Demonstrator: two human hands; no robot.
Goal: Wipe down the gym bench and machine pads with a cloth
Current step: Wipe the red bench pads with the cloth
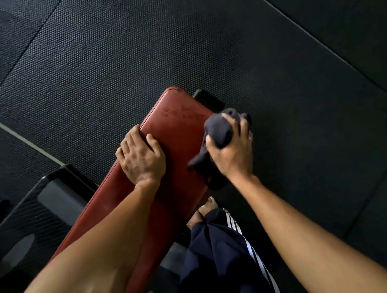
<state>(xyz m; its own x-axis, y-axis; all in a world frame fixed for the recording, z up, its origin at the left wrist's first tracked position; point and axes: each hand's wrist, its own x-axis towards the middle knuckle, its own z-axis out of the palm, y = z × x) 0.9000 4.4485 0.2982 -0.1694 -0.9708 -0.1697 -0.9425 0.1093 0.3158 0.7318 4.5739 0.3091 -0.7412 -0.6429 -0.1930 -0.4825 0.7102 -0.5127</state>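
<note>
A red padded gym bench (175, 124) runs diagonally from the lower left to the middle of the view, with an embossed logo near its far end. My left hand (142, 157) lies on the bench's left edge, fingers curled over the side and the thumb on top of the pad. My right hand (232, 149) is shut on a bunched dark grey cloth (219, 129) at the bench's right edge near the far end. A loose tail of the cloth hangs down beside the pad.
Black textured rubber mats (175, 40) cover the floor all around. The bench's black frame and foot (209, 101) show beyond the far end, with more dark frame parts (56, 200) at the left. My leg in dark striped shorts (223, 251) and bare foot stand right of the bench.
</note>
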